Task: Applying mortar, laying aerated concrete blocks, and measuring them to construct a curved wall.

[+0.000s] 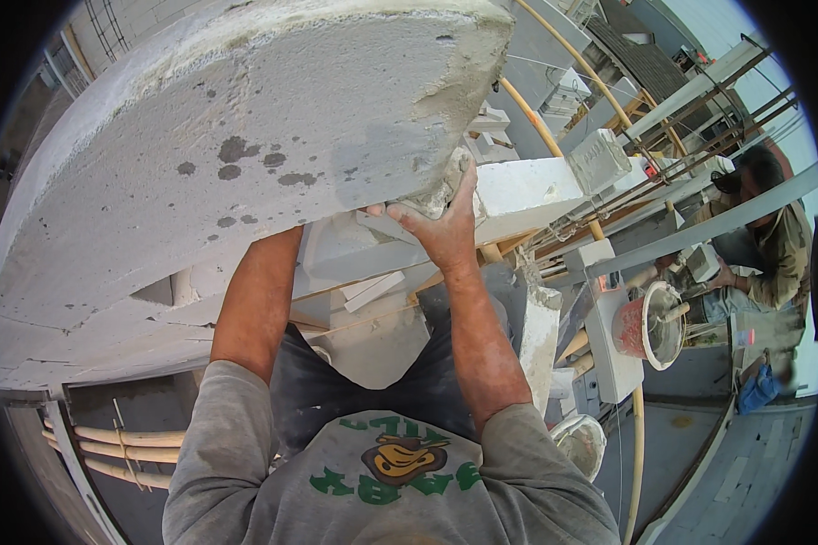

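Right hand [441,222] clamped under the lower corner of a big grey concrete block [245,136], fingers curled on its mortar-crusted edge. Left hand hidden behind the block, grip impossible to judge. Below the grip, white blocks [364,272]. Well to the right, a mortar bucket [650,325] beside a crouching co-worker [768,250].

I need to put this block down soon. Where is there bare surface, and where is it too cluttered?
The big grey block fills the upper left, right hand at its lower corner; the left hand is hidden beneath it. Bare patch: the white slab left of the red bucket. Between the forearms lie white offcuts; upper right is crowded with poles and blocks.
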The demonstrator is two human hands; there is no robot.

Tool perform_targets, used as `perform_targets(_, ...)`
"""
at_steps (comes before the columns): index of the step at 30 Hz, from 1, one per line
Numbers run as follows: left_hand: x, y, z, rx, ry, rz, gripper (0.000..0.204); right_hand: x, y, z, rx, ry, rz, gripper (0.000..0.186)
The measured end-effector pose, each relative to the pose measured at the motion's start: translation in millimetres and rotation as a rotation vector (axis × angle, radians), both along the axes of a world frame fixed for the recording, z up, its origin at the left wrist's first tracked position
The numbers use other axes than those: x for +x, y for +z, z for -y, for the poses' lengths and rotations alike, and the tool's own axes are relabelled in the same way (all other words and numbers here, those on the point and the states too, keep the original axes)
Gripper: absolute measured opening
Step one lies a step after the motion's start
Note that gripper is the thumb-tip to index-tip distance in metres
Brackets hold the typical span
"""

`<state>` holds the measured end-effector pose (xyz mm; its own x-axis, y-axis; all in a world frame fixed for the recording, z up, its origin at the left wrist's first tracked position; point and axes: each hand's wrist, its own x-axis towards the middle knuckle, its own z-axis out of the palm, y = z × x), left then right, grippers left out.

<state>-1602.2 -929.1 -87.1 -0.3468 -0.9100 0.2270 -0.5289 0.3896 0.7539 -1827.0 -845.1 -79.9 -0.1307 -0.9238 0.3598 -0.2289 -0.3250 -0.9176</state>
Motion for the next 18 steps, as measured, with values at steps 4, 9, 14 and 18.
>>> perform_targets(4, -8, -20, -5, -0.004, -0.01, -0.119, 0.057, -10, -2, 0, -0.012, 0.033, -0.137, 0.14)
perform_targets(9, -13, -44, -38, 0.434, -0.133, -0.88, 0.054, -20, -9, 6, 0.037, 0.122, -0.15, 0.149)
perform_targets(14, -23, -16, -59, 0.462, 0.187, -1.935, 0.053, -28, -16, 15, -0.007, 0.144, -0.246, 0.147)
perform_targets(18, -38, 25, -63, 0.441, 0.102, -2.027, 0.062, -33, -17, 21, -0.061, 0.196, -0.25, 0.148)
